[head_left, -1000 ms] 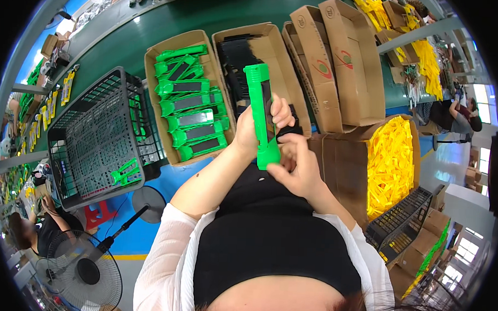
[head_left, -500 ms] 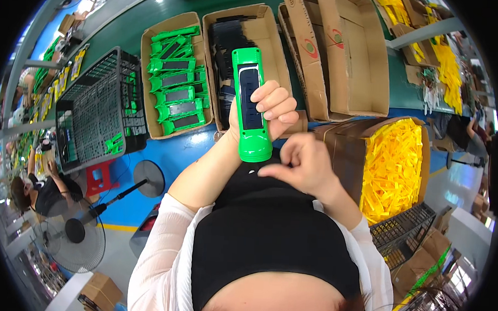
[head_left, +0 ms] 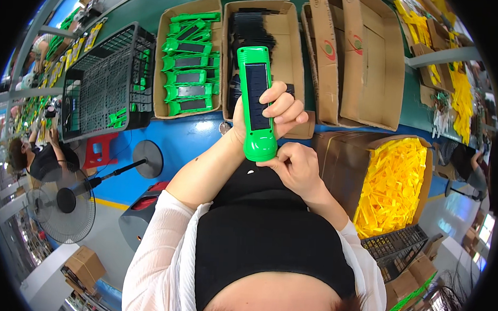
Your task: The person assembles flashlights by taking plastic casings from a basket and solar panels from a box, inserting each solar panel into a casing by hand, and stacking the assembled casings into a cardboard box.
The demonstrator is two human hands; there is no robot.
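A green flashlight housing [head_left: 256, 143] with a long dark panel [head_left: 257, 95] set in its face is in front of my chest, its wide round end toward me. My left hand [head_left: 282, 106] is wrapped round its middle, fingertips curling over the right side by the panel. At the wide end, my right hand [head_left: 299, 167] is closed, with thumb and curled forefinger against the rim's lower right edge. Whether anything small is between those fingers is hidden. Beyond the housing stands a cardboard box with dark strips [head_left: 253, 27].
Another box holds several green housings with panels [head_left: 188, 76]. To its left is a black crate [head_left: 106, 90]; on the right are open cartons [head_left: 372, 77] and a carton of yellow pieces [head_left: 393, 188]. A fan [head_left: 66, 200] stands at lower left, where another person [head_left: 43, 151] sits.
My right hand has come up and left from just below the housing and now touches its wide end. My left hand keeps its hold. The whole view has shifted slightly.
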